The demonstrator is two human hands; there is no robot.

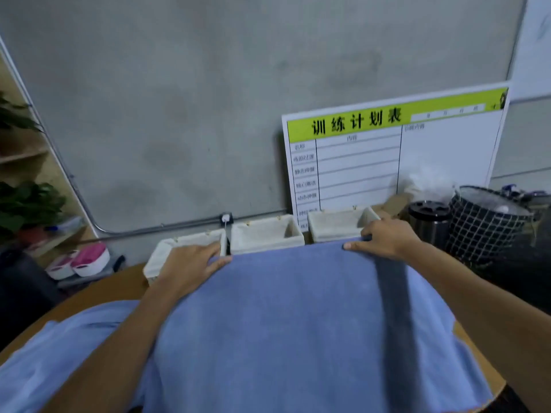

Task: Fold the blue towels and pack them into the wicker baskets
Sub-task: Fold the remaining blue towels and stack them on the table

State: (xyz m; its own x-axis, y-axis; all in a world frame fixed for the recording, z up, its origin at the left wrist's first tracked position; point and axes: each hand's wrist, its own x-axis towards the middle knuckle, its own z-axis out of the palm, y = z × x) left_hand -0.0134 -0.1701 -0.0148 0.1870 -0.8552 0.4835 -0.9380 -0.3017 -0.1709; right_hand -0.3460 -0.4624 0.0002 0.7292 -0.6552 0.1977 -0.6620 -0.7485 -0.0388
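Observation:
A large blue towel [286,317] is spread over the round wooden table [125,284] in front of me. My left hand [190,263] grips its far left corner, fingers curled over the edge. My right hand [384,236] grips the far right corner the same way. A second blue towel [59,353] lies under my left forearm at the lower left. Three white-lined wicker baskets stand in a row behind the towel: the left basket [179,242], the middle basket [265,234] and the right basket [337,225]. All three look empty.
A white planning board with a green header [393,150] leans on the grey wall. A black cylinder holder [429,219] and a black grid-patterned bin [483,225] stand at the right. Shelves with plants [26,201] and pink-white containers [86,260] are at the left.

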